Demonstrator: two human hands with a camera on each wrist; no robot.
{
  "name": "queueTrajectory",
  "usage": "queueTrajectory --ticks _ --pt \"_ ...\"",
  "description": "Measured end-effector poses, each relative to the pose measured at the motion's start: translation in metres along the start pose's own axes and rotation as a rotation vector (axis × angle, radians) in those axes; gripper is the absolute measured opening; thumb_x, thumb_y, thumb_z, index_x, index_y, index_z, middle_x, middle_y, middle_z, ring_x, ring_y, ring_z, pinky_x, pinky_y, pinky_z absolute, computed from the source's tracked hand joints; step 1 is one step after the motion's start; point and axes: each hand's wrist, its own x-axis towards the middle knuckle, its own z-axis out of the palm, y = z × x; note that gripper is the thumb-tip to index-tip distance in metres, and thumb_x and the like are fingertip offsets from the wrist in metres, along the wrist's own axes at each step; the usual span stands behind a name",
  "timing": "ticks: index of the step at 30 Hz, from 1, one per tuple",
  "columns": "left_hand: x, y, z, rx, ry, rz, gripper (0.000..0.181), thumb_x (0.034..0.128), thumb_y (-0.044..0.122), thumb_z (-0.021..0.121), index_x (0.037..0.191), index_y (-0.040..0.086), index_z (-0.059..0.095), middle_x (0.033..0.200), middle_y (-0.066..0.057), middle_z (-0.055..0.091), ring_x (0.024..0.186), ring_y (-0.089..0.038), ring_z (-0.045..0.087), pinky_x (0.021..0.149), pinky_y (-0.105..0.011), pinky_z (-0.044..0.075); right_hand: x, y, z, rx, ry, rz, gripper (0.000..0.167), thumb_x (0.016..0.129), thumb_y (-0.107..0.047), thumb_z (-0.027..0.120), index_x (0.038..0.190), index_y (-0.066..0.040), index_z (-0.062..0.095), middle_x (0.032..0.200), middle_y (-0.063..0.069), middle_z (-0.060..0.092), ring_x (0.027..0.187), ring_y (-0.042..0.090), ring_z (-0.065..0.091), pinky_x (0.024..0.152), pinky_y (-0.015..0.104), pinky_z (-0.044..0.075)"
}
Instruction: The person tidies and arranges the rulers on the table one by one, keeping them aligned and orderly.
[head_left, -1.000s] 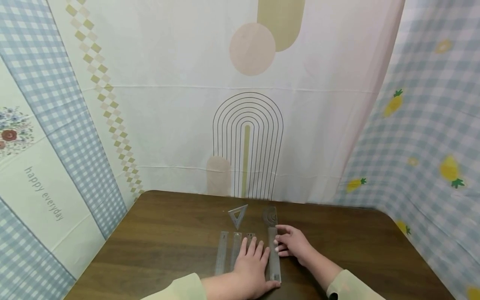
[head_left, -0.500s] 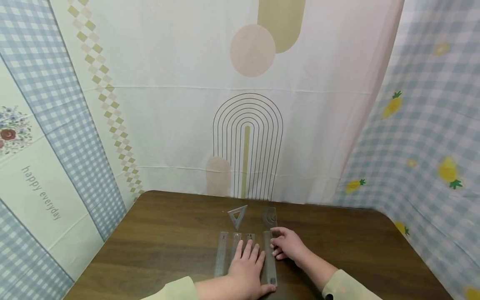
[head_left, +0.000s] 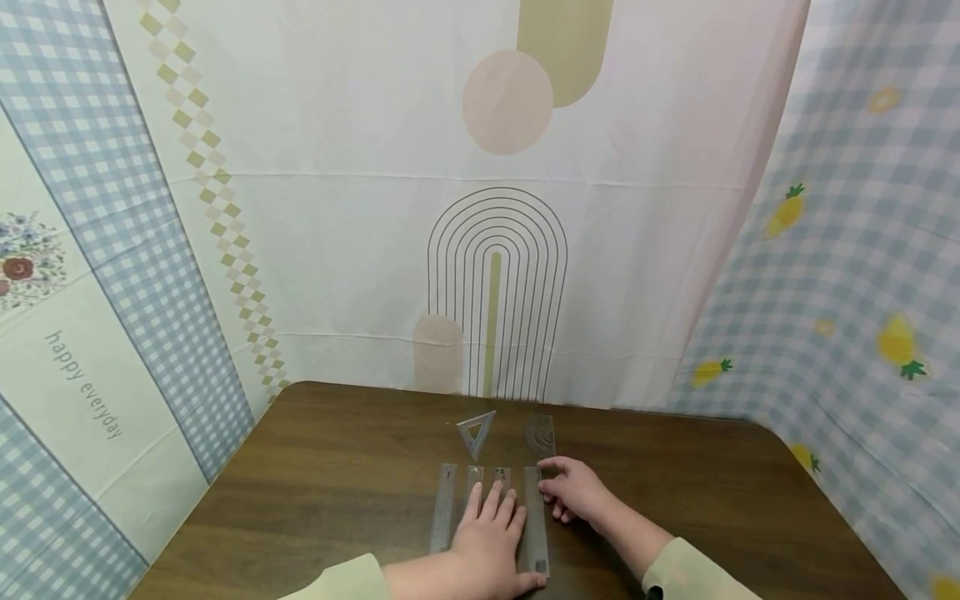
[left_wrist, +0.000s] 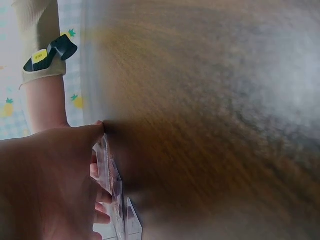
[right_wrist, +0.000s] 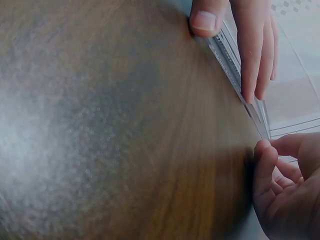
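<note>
Spread over the table, my left hand (head_left: 487, 537) has straight fingers that lie across the middle clear rulers, and its thumb rests on the near end of the rightmost ruler (head_left: 534, 525). My right hand (head_left: 581, 493) is at that ruler's far right edge. In the right wrist view, its thumb and index finger pinch the ruler (right_wrist: 232, 67), while the other fingers curl. Two more clear rulers, one (head_left: 475, 475) beside another (head_left: 502, 475), are partly hidden under the left hand. A fourth ruler (head_left: 443, 510) lies to the left, roughly parallel.
A clear set square (head_left: 483, 429) and a transparent template with curved lines (head_left: 540, 435) lie behind the rulers. The brown wooden table (head_left: 337, 467) ends at a patterned cloth (head_left: 360, 250) at the back. A checked cloth (head_left: 855, 250) hangs on the right.
The rightmost ruler has slid left, closer to the other rulers, and slightly toward the near edge. Both hands have shifted left with it. The other rulers, set square and template have stayed put.
</note>
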Motion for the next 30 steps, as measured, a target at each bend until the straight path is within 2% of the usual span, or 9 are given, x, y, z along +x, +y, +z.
queueTrajectory --ticks 5,9,14,20,26,30 --pt "-0.002 -0.002 -0.003 -0.046 -0.022 0.024 0.095 0.0816 0.087 0.038 0.152 0.022 0.043 0.16 -0.002 0.033 0.15 -0.026 0.019 0.118 -0.053 0.014 -0.001 -0.001 -0.001 -0.071 -0.015 -0.021 0.04 0.093 -0.009 0.064 0.131 0.001 0.057 0.071 0.006 0.062 0.046 0.012 0.053 0.041 0.025 0.045" --pt "0.0 -0.004 0.003 -0.044 -0.011 0.039 0.095 0.082 0.087 0.035 0.152 0.023 0.042 0.16 -0.001 0.032 0.15 -0.026 0.02 0.118 -0.052 0.015 -0.001 -0.001 -0.001 -0.141 -0.011 -0.037 0.04 0.092 -0.011 0.066 0.13 0.0 0.059 0.068 0.004 0.062 0.044 0.011 0.052 0.039 0.024 0.041" --pt "0.0 -0.006 0.002 -0.04 -0.028 0.042 0.095 0.0812 0.088 0.034 0.153 0.027 0.041 0.16 0.001 0.031 0.15 -0.025 0.019 0.118 -0.052 0.014 0.0 0.001 0.0 -0.206 -0.015 -0.054 0.041 0.091 -0.013 0.068 0.129 -0.002 0.059 0.066 0.004 0.06 0.042 0.01 0.048 0.038 0.023 0.037" --pt "0.0 -0.01 0.003 -0.05 -0.032 0.058 0.095 0.0815 0.088 0.033 0.153 0.026 0.041 0.16 0.0 0.03 0.15 -0.026 0.018 0.118 -0.053 0.013 0.002 0.0 0.001 -0.265 -0.013 -0.05 0.04 0.091 -0.014 0.069 0.129 -0.003 0.06 0.064 0.003 0.059 0.041 0.011 0.048 0.038 0.023 0.037" --pt "0.002 -0.012 -0.003 -0.095 -0.077 0.058 0.094 0.0814 0.087 0.037 0.154 0.027 0.039 0.162 0.001 0.027 0.151 -0.025 0.016 0.119 -0.053 0.012 0.004 -0.001 0.0 -0.302 -0.019 -0.039 0.039 0.092 -0.017 0.069 0.129 -0.005 0.061 0.065 0.003 0.059 0.043 0.013 0.049 0.04 0.028 0.041" --pt "0.003 -0.013 -0.005 -0.105 -0.084 0.06 0.095 0.0812 0.087 0.038 0.154 0.027 0.038 0.162 0.001 0.026 0.151 -0.025 0.015 0.119 -0.053 0.011 0.004 -0.001 0.001 -0.315 -0.012 -0.044 0.039 0.092 -0.017 0.069 0.128 -0.006 0.062 0.064 0.003 0.059 0.042 0.013 0.049 0.039 0.03 0.042"
